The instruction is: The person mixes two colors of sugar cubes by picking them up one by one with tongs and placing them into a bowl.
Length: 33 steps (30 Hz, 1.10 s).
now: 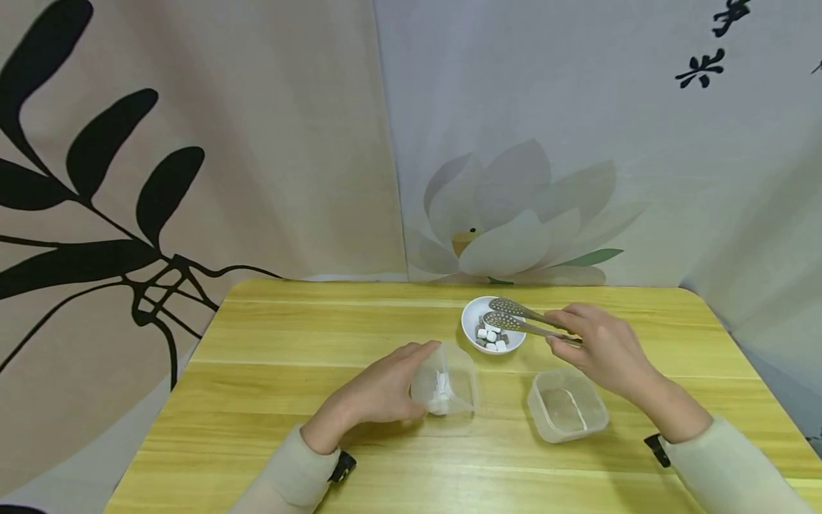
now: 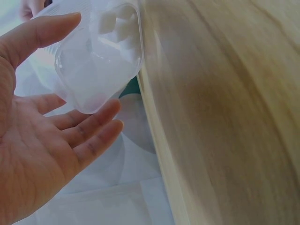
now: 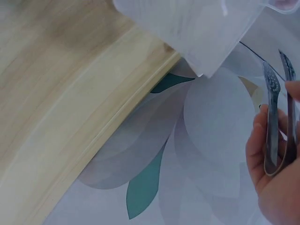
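My left hand (image 1: 385, 385) grips a clear plastic container (image 1: 461, 375) tipped on its side, thumb and fingers on opposite walls. White cubes (image 2: 123, 23) lie inside it in the left wrist view. My right hand (image 1: 604, 346) holds metal tongs (image 3: 273, 126) with perforated tips, their arms apart and nothing between them. In the head view, the tips hover over a small white bowl (image 1: 471, 314). White and greyish cubes (image 1: 491, 336) sit in that bowl, partly hidden by the tongs. Closer to me, below my right hand, stands a second clear container (image 1: 547, 420).
Everything stands on a yellow wood-grain table (image 1: 295, 321). Behind its far edge hangs a printed cloth (image 1: 308, 143) with leaves and a flower. The bowl is near that edge, between the two hands.
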Tool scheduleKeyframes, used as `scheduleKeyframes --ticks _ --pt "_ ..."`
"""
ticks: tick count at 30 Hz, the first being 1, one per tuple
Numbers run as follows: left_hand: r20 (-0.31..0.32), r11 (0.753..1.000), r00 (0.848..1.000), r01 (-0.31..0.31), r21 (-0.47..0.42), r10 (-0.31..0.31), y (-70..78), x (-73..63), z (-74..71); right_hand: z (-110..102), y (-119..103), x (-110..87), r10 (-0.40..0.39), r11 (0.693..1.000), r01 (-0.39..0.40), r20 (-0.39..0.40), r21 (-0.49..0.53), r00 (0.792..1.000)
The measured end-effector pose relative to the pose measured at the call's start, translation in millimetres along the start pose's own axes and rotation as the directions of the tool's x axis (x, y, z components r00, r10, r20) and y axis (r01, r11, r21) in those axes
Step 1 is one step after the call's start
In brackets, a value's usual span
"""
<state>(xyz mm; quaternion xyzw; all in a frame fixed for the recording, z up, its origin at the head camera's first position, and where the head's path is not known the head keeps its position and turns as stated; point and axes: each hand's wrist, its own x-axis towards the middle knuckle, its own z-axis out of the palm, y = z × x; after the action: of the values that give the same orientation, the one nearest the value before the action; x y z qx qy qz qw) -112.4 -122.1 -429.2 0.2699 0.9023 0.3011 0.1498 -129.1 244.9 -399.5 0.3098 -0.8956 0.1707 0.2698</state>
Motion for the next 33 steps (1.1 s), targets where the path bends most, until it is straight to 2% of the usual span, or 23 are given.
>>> scheduleKeyframes --ticks 12,18,22,33 --pt "-0.003 1.000 1.000 -0.004 0.013 0.004 -0.5 -0.4 0.1 4 -11 -2.6 -0.023 0.999 0.024 -0.021 0.039 1.000" --pt "-0.005 1.000 1.000 -0.004 0.014 0.004 0.6 -1.0 0.0 8 -23 -3.2 -0.097 0.993 0.098 -0.024 0.068 0.995" --pt "-0.006 1.000 1.000 -0.007 0.014 0.007 0.5 -0.6 0.0 14 -32 -2.3 -0.154 0.986 0.152 0.019 0.068 0.988" --pt "0.004 1.000 1.000 -0.005 0.009 0.005 -0.3 -0.3 -0.3 29 -45 5.4 -0.270 0.962 0.272 0.089 -0.006 0.959"
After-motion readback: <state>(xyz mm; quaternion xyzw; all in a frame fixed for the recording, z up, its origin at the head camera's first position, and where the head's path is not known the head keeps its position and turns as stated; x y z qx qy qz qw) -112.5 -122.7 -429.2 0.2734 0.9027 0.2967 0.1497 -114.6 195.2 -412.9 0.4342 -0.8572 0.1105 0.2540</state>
